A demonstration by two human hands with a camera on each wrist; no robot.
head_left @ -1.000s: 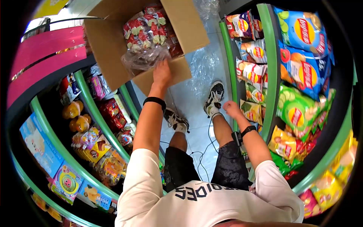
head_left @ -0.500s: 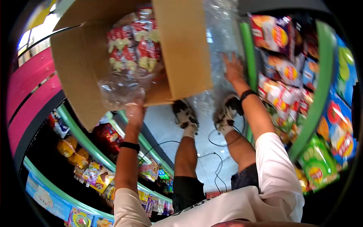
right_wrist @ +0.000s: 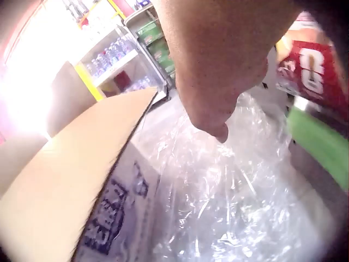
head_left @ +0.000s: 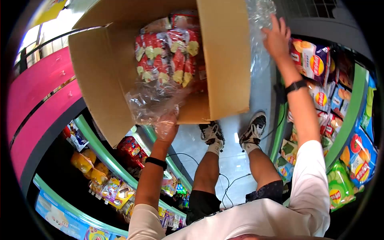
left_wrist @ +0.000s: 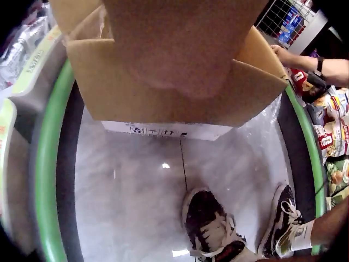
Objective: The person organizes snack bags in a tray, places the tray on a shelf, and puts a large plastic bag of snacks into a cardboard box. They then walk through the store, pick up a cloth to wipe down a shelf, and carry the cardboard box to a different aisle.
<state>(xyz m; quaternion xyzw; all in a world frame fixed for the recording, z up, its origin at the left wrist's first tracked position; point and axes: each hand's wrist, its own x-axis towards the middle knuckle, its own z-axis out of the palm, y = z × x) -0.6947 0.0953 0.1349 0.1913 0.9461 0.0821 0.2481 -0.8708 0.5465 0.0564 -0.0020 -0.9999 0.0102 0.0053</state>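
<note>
Head view, looking down an aisle. A person stands between two racks.

Box (head_left: 108, 72): large, cardboard, flaps open, tipped so the opening faces the camera. It is held up in front of the person, above the feet. Inside it are red and yellow snack packs (head_left: 166, 56), bundled in clear wrap (head_left: 150, 102).

Left hand (head_left: 166, 128): raised at the lower edge of the box, just under the opening. The clear wrap spills out over the lower flap and gathers to a bunch at this hand. The fingers are closed on that bunch, partly veiled by the film. The left wrist view shows only the brown underside of the box, close above.

Right hand (head_left: 276, 38): raised high at the outer right side of the box, well apart from the left hand, with the box wall between them. The fingers are spread and fairly straight, and they touch a loose plastic sheet (head_left: 260, 20) that hangs beside the box wall. No grip is visible. In the right wrist view the sheet is crumpled and lies between the box wall and the green shelf edge.

Surroundings: two shoes (head_left: 212, 134) on a pale floor (left_wrist: 125, 180), directly below the box. A thin cable (head_left: 224, 184) runs by the legs. Chip bags (head_left: 316, 64) fill the rack on the person's right, near the right forearm. Small sweets (head_left: 108, 188) fill the green-edged shelves on the left.
</note>
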